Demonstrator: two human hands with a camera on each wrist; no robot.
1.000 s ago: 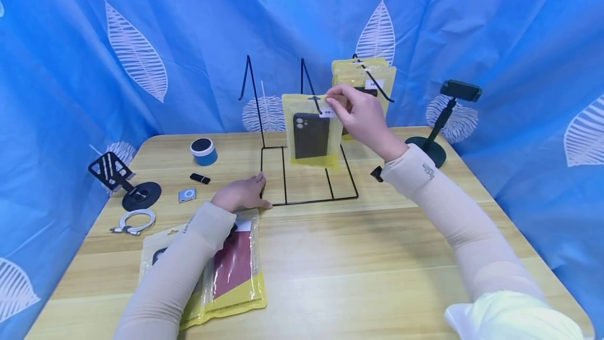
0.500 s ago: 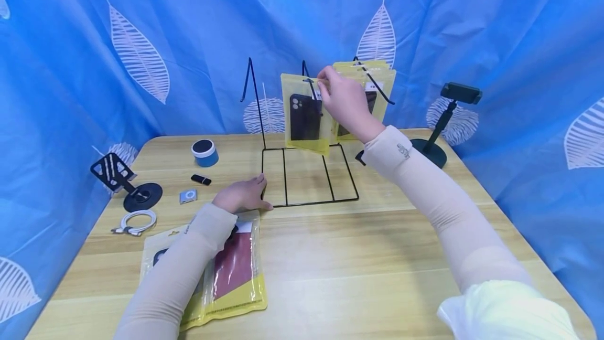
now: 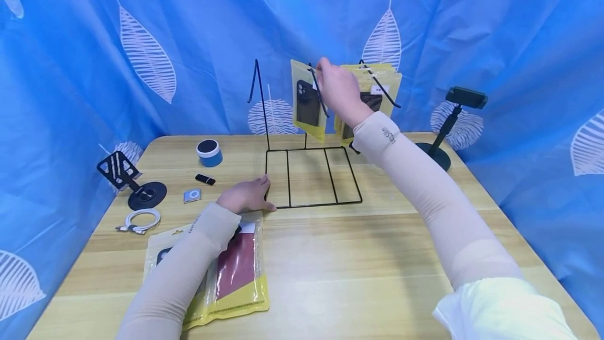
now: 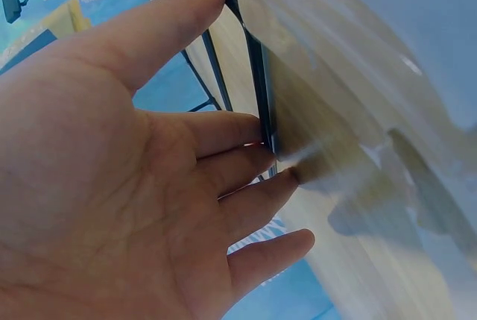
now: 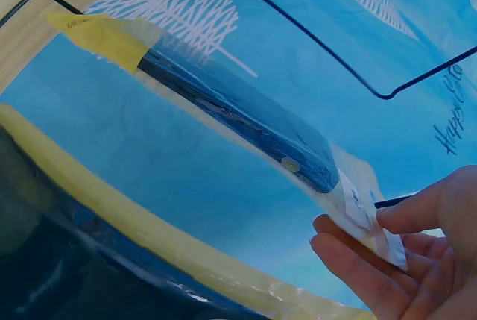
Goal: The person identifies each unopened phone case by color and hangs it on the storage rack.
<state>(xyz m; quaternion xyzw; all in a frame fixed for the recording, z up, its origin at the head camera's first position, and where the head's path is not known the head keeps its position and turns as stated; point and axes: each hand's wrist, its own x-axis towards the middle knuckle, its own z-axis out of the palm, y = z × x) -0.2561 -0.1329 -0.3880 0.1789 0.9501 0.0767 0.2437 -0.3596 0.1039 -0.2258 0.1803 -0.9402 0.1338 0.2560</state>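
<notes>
High over the black wire rack (image 3: 325, 204), my right hand (image 3: 341, 91) pinches the top edge of a yellow-and-clear pouch (image 3: 308, 103) with a dark phone case inside. The pouch hangs on the rack's middle hook, turned at an angle. In the right wrist view, thumb and fingers grip the pouch (image 5: 238, 122) beside its white label (image 5: 354, 199). My left hand (image 3: 245, 196) rests at the rack's front left corner. Its thumb and nearly straight fingers touch the wire (image 4: 261, 96) in the left wrist view.
Several similar pouches (image 3: 392, 82) hang on the right hook. Other pouches (image 3: 236, 272) lie under my left forearm. Around the rack are a blue-and-white round device (image 3: 209, 154), a black stick (image 3: 205, 179), a small player (image 3: 192, 195), a white cable (image 3: 142, 219) and two phone stands (image 3: 147, 193).
My right hand has pushed the pouch back along the middle hook, away from its front tip, and the pouch has turned. My left hand has stayed at the rack's corner.
</notes>
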